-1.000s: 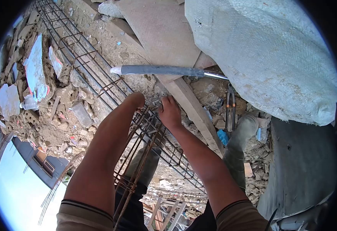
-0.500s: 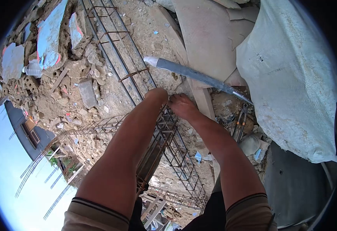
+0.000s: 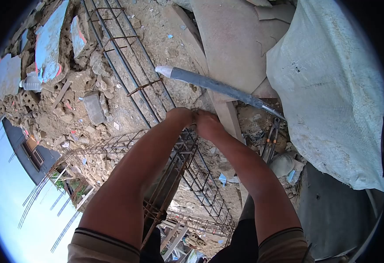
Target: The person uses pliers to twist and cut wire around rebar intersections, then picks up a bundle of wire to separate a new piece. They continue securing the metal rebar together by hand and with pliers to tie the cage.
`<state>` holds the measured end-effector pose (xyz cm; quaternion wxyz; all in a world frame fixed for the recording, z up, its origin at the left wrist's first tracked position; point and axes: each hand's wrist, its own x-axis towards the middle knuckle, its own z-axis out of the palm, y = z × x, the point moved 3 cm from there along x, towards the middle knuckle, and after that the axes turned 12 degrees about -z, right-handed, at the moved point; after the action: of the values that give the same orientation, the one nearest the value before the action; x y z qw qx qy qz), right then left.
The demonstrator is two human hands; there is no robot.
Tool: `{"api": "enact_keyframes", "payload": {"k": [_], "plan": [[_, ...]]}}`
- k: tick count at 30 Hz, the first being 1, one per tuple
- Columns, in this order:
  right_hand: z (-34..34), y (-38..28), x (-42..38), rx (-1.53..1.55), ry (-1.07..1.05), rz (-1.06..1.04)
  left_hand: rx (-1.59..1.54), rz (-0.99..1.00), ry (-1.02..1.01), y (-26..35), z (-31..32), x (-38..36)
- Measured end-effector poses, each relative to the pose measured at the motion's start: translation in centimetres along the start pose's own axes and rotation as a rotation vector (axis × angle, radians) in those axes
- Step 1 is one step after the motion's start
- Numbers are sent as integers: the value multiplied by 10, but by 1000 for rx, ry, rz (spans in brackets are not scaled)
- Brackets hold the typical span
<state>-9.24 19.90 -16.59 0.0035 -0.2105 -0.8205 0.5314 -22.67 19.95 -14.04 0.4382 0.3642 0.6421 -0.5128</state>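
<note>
Both arms reach forward to the junction of a long rebar cage (image 3: 146, 83) and another cage (image 3: 205, 186) below it. My left hand (image 3: 179, 116) is bent at the wrist over the bars, its fingers hidden behind the wrist. My right hand (image 3: 207, 124) meets it from the right, with its fingers curled together at the same spot; what they hold is too small to make out. A grey pipe with a pale tip (image 3: 214, 84) lies just beyond the hands. Pliers-like cutters (image 3: 272, 136) with orange on the handles rest to the right of my right hand.
A large white woven sack (image 3: 328, 96) fills the right side, with dark sheeting (image 3: 337, 215) under it. Broken slabs (image 3: 231, 39) lie ahead. Rubble with a clear plastic bottle (image 3: 32, 82) and a grey block (image 3: 94, 108) spreads left. Bare rebar ends stick out at lower left.
The view has shifted slightly. My hands have drawn closer together over the rebar junction, and my right hand's fingers are more curled.
</note>
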Motion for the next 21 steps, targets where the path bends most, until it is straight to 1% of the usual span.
{"api": "enact_keyframes", "payload": {"k": [1,2,3,4,5,7,8,10,11,12,13,15,17,19,21], "plan": [[-5,-1,-1,243,-3,50,-3,-9,1,-2,-2,0],[-8,-3,3,245,-6,44,-64,-39,-60,-3,-3,1],[-7,-3,7,190,-130,61,-123,-66,-125,-2,0,-1],[-8,-1,10,125,-249,77,-128,-66,-124,0,-1,-1],[-13,-2,15,123,-248,74,-143,-101,-139,0,-2,0],[-16,-7,22,44,-394,54,-160,-139,-154,-3,-2,2],[-9,-3,22,43,-403,51,-195,-146,-161,-3,1,3],[7,12,29,126,-257,119,-236,-154,-161,-6,0,11],[-1,13,34,119,-261,115,-255,-159,-228,-7,-1,15],[-5,12,36,103,-337,88,-279,-166,-300,-8,3,17],[-9,8,40,88,-410,60,-290,-170,-301,-11,5,18],[-11,6,42,48,-406,31,-294,-88,-186,-12,1,12],[-10,1,40,8,-409,-3,-282,-112,-178,-9,-6,-2],[-6,0,41,1,-297,-21,-273,-137,-167,-6,-17,-8],[-8,2,51,-26,-338,-57,-237,-182,-181,-7,-16,-8]]}}
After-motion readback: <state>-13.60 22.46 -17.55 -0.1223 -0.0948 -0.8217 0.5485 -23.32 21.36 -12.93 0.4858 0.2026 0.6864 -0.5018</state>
